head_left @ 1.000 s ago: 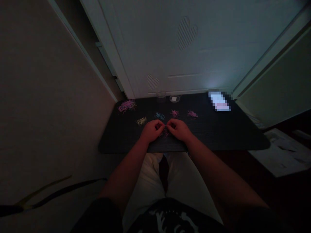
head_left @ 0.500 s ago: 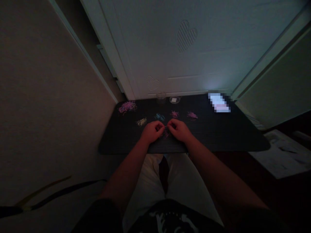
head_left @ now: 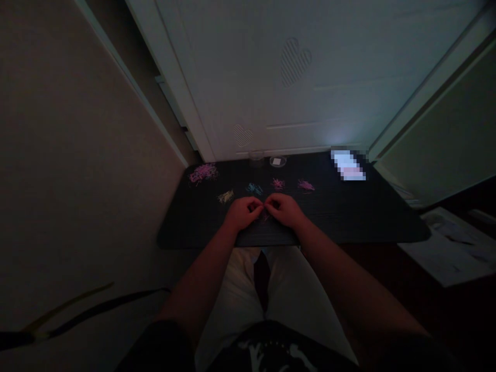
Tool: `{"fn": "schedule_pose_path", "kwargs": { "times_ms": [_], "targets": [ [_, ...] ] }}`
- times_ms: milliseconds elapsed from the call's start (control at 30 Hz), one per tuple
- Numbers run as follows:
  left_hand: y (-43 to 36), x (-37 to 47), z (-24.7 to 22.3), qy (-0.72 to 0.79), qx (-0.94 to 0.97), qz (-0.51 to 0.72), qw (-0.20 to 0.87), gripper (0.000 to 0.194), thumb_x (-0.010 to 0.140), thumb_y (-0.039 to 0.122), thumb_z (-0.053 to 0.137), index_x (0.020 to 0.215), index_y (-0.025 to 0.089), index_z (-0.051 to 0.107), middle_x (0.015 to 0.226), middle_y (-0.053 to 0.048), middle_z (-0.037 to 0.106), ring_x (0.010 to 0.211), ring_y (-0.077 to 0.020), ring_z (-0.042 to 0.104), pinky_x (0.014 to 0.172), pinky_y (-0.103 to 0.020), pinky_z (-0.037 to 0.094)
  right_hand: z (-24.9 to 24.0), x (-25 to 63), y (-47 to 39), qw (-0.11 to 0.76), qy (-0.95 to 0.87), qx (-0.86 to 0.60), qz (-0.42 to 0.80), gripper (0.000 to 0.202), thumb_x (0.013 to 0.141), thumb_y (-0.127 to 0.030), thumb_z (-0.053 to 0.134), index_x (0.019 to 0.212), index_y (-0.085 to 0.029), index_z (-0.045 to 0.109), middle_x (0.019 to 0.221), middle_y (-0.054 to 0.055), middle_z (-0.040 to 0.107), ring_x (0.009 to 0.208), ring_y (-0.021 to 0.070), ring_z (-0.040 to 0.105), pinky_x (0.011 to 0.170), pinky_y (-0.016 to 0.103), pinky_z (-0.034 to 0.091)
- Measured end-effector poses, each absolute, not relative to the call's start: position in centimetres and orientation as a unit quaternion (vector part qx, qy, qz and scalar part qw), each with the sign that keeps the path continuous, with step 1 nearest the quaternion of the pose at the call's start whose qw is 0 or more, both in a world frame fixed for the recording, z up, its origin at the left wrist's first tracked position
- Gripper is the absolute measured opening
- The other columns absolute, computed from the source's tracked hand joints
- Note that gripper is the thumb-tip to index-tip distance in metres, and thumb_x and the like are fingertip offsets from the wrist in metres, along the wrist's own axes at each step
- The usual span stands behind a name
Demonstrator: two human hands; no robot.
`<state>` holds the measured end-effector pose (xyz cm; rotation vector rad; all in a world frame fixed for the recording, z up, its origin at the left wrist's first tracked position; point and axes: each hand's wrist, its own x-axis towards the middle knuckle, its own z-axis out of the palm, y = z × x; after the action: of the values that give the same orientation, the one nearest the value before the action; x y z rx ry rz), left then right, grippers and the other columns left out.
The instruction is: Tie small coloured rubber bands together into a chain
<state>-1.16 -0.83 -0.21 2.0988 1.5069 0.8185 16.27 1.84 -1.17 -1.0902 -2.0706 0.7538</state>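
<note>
My left hand (head_left: 242, 212) and my right hand (head_left: 284, 209) are closed in a pinch, their fingertips meeting over the dark table. Whatever they pinch is too small and dim to make out. Just below the fingertips lies a small pink-purple pile of thin strands (head_left: 264, 217), partly covered by the hands. Beyond them sit similar little piles: yellowish strands (head_left: 226, 196) on the left, blue strands (head_left: 254, 188), pink strands (head_left: 278, 183) and magenta strands (head_left: 306, 185). A larger mixed pink and purple heap (head_left: 203, 173) rests at the table's far left.
At the back edge of the table (head_left: 360, 217) stand a clear round container (head_left: 256, 158) and a clear round lid (head_left: 278, 161) with a white square on it. A lit, blurred-out screen (head_left: 349, 165) lies back right. A white door (head_left: 248, 77) rises behind.
The hands' fingertips have come closer together, from a small gap with a thin strand between them to touching. The piles have not moved; the view has tilted slightly.
</note>
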Motion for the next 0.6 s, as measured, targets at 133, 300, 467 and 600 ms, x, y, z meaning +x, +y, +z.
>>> {"fn": "schedule_pose_path", "kwargs": {
  "times_ms": [133, 300, 467, 600],
  "targets": [
    [-0.74, -1.21, -0.44, 0.540, 0.758, 0.300, 0.208, 0.016, 0.079, 0.029, 0.056, 0.082, 0.018, 0.067, 0.070, 0.000, 0.066, 0.062, -0.0105, 0.057, 0.058, -0.021, 0.041, -1.20, 16.25, 1.85, 0.337, -0.794, -0.419, 0.283, 0.010, 0.075, -0.020, 0.054, 0.074, -0.017, 0.063, 0.068, 0.000, 0.060, 0.062, 0.0116, 0.051, 0.058, 0.023, 0.036],
    [-0.72, -1.26, -0.64, 0.542, 0.759, 0.301, 0.198, 0.013, 0.077, 0.027, 0.057, 0.079, 0.017, 0.064, 0.072, 0.000, 0.064, 0.064, -0.0109, 0.056, 0.059, -0.021, 0.041, -1.14, 16.27, 1.81, 0.339, -0.794, -0.417, 0.283, 0.008, 0.074, -0.019, 0.055, 0.073, -0.016, 0.063, 0.066, 0.000, 0.058, 0.061, 0.0111, 0.050, 0.057, 0.023, 0.036],
    [-0.70, -1.31, -0.71, 0.541, 0.759, 0.301, 0.200, 0.010, 0.075, 0.025, 0.058, 0.078, 0.016, 0.062, 0.071, 0.000, 0.063, 0.065, -0.0111, 0.055, 0.060, -0.022, 0.042, -1.16, 16.30, 1.74, 0.348, -0.793, -0.413, 0.282, 0.007, 0.073, -0.018, 0.055, 0.071, -0.017, 0.062, 0.064, -0.001, 0.056, 0.059, 0.0103, 0.048, 0.055, 0.022, 0.035],
    [-0.67, -1.33, -0.70, 0.536, 0.759, 0.310, 0.201, 0.009, 0.074, 0.022, 0.058, 0.078, 0.016, 0.063, 0.073, 0.000, 0.063, 0.067, -0.0115, 0.056, 0.061, -0.022, 0.043, -1.26, 16.30, 1.78, 0.343, -0.790, -0.420, 0.286, 0.006, 0.072, -0.018, 0.056, 0.071, -0.017, 0.062, 0.064, -0.001, 0.056, 0.058, 0.0104, 0.048, 0.055, 0.022, 0.035]
  ]
}}
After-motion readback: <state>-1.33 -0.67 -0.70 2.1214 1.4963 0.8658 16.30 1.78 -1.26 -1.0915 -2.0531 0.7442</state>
